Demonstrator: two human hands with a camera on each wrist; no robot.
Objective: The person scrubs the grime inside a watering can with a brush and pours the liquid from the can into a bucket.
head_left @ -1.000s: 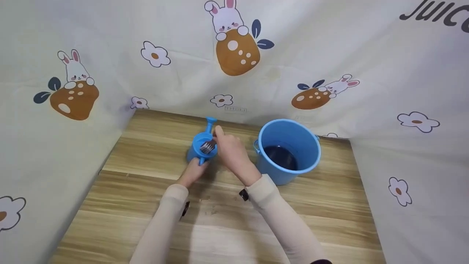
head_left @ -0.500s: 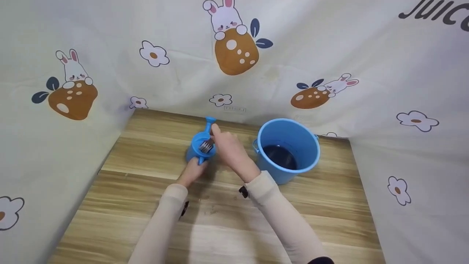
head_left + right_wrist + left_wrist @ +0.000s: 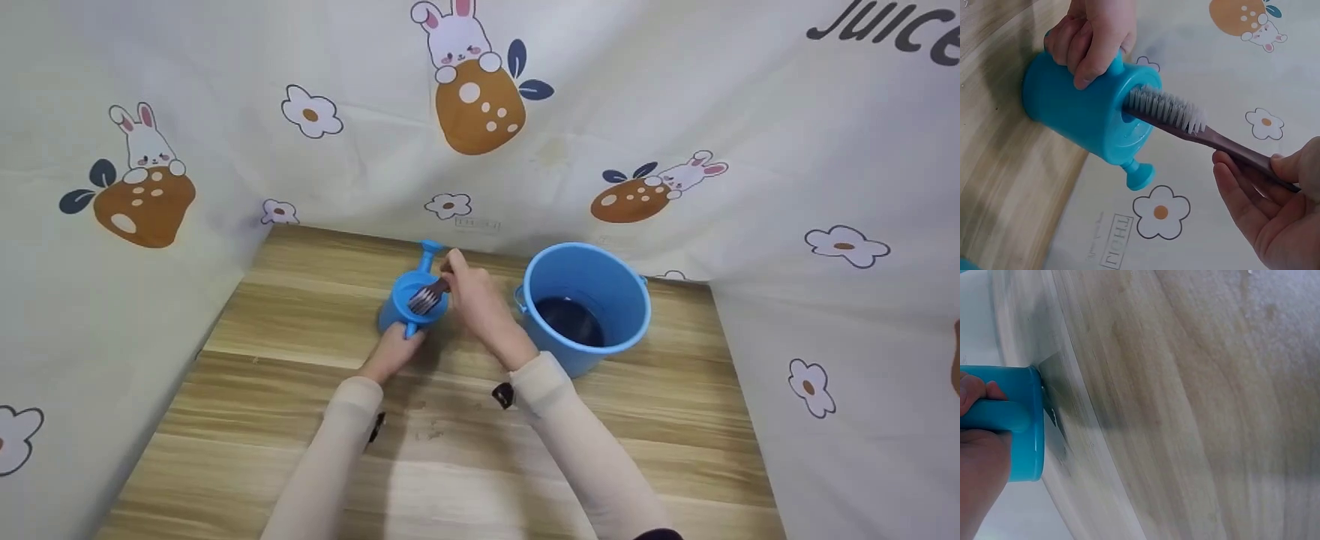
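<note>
My left hand (image 3: 391,352) grips the handle of a small blue watering can (image 3: 390,313) near the back of the table. In the left wrist view its fingers wrap the can's handle (image 3: 999,415). My right hand (image 3: 480,307) holds a brown scrubbing brush (image 3: 1216,138) by its handle, thumb on one side and fingers on the other. The brush's pale bristles (image 3: 1168,109) reach partly through the can's top opening, and its tip is hidden inside. Wet drops show on the can's top in the right wrist view.
A large blue bucket (image 3: 637,330) with dark liquid in its bottom stands to the right of my right hand. Behind and at both sides hangs a pale printed cloth (image 3: 360,172). Wet spots mark the wooden table (image 3: 450,465) between my forearms.
The brush first shifts slightly deeper into the can, then back out and up to the right with my right hand. The left hand stays on the can's handle.
</note>
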